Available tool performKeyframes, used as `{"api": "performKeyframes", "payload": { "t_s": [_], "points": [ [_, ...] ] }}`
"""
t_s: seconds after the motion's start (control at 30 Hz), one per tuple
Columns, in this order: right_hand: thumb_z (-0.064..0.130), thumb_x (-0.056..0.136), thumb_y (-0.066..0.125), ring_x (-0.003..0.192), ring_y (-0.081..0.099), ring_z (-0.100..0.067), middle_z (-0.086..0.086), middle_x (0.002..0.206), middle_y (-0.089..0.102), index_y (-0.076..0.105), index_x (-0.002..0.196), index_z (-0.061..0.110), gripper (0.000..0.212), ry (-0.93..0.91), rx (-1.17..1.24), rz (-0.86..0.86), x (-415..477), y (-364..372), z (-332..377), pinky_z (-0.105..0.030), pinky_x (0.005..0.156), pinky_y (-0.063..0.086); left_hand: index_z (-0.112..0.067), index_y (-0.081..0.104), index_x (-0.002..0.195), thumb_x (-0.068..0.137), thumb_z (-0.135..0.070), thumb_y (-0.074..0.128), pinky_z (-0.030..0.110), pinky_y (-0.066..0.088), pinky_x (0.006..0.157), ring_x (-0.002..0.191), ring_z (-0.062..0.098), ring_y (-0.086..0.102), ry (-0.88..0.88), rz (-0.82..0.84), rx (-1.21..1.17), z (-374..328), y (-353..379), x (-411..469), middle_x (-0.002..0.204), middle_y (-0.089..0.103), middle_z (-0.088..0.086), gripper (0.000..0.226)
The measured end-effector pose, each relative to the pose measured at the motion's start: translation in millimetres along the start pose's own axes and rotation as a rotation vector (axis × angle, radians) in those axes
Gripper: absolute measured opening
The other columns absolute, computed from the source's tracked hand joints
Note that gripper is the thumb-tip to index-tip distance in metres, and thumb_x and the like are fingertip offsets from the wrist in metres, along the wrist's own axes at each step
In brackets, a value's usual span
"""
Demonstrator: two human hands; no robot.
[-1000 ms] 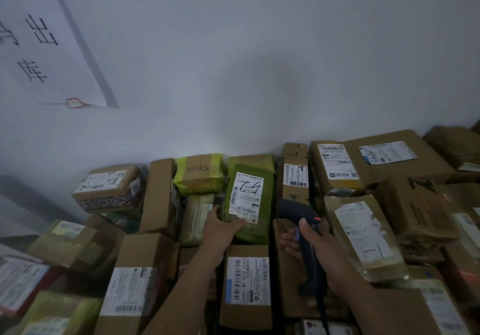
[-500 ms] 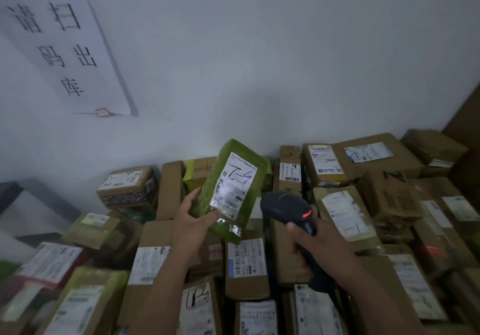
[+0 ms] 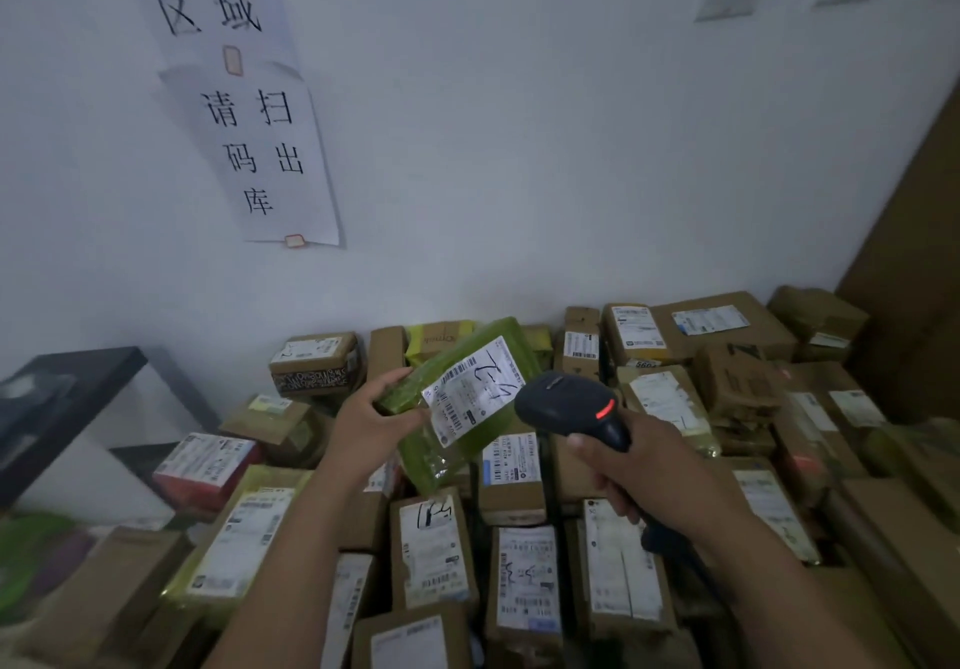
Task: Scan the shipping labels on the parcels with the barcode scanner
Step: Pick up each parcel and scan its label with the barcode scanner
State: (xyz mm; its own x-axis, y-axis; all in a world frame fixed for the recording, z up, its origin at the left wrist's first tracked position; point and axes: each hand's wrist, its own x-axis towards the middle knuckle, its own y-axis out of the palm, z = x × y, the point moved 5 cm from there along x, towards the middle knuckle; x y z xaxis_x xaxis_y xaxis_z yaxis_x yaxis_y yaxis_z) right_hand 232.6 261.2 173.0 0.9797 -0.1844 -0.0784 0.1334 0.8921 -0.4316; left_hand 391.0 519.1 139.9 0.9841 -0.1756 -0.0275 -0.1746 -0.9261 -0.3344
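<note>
My left hand [image 3: 372, 421] grips a green plastic-wrapped parcel [image 3: 441, 447] by its left edge and holds it tilted above the pile. Its white shipping label [image 3: 474, 389], with barcodes and a handwritten mark, faces me. My right hand [image 3: 644, 471] grips the handle of a dark barcode scanner [image 3: 566, 401]. The scanner's head sits just right of the label, overlapping the parcel's right edge, and a red light glows on its side. Below lie many brown cardboard parcels [image 3: 434, 549] with white labels.
Cardboard boxes [image 3: 722, 323] fill the floor up to a white wall [image 3: 519, 149] with paper signs [image 3: 270, 159]. A dark table [image 3: 67, 382] stands at the left. A brown board [image 3: 914, 263] leans at the right edge.
My left hand has lifted the green parcel off the pile and tilted it to the right. My right hand has raised the scanner up beside the label. The view has tipped upward.
</note>
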Motion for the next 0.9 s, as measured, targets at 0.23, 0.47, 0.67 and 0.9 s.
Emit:
{"api": "performKeyframes", "payload": {
  "t_s": [0.23, 0.47, 0.67, 0.9],
  "points": [
    [0.038, 0.092, 0.064, 0.036, 0.053, -0.006, 0.002, 0.055, 0.067, 0.062, 0.084, 0.017, 0.022, -0.018, -0.075, -0.036, -45.9, 7.2, 20.9, -0.013, 0.040, 0.042, -0.036, 0.062, 0.124, 0.074, -0.021, 0.083, 0.009, 0.049, 0.051, 0.076, -0.002, 0.068, 0.034, 0.013, 0.045, -9.9, -17.8, -35.3, 0.108, 0.066, -0.014, 0.056],
    [0.040, 0.092, 0.065, 0.037, 0.053, -0.008, 0.002, 0.061, 0.069, 0.061, 0.088, 0.021, 0.020, -0.054, -0.047, -0.035, -67.0, 20.0, 29.1, -0.016, 0.038, 0.041, -0.036, 0.061, 0.123, 0.078, -0.023, 0.082, 0.008, 0.048, 0.053, 0.078, -0.005, 0.065, 0.039, 0.033, 0.041, -8.2, -26.2, -57.0, 0.105, 0.066, -0.016, 0.052],
    [0.043, 0.092, 0.064, 0.035, 0.053, -0.008, 0.005, 0.050, 0.064, 0.059, 0.076, 0.020, 0.029, -0.068, -0.068, -0.132, -54.2, 12.3, 46.3, -0.018, 0.039, 0.043, -0.023, 0.062, 0.130, 0.081, -0.027, 0.079, 0.010, 0.049, 0.055, 0.083, 0.001, 0.065, 0.038, 0.002, -0.018, -6.0, -12.1, -58.5, 0.103, 0.067, -0.010, 0.052],
    [0.045, 0.093, 0.061, 0.041, 0.052, -0.017, -0.009, 0.060, 0.065, 0.061, 0.083, 0.004, 0.042, -0.061, 0.208, -0.329, -12.8, -42.5, 67.4, -0.029, 0.043, 0.045, -0.028, 0.062, 0.121, 0.081, -0.030, 0.080, 0.043, 0.060, 0.083, 0.101, 0.024, 0.066, -0.137, 0.017, -0.315, -0.8, 40.6, -31.9, 0.118, 0.066, 0.005, 0.044]
  ]
}}
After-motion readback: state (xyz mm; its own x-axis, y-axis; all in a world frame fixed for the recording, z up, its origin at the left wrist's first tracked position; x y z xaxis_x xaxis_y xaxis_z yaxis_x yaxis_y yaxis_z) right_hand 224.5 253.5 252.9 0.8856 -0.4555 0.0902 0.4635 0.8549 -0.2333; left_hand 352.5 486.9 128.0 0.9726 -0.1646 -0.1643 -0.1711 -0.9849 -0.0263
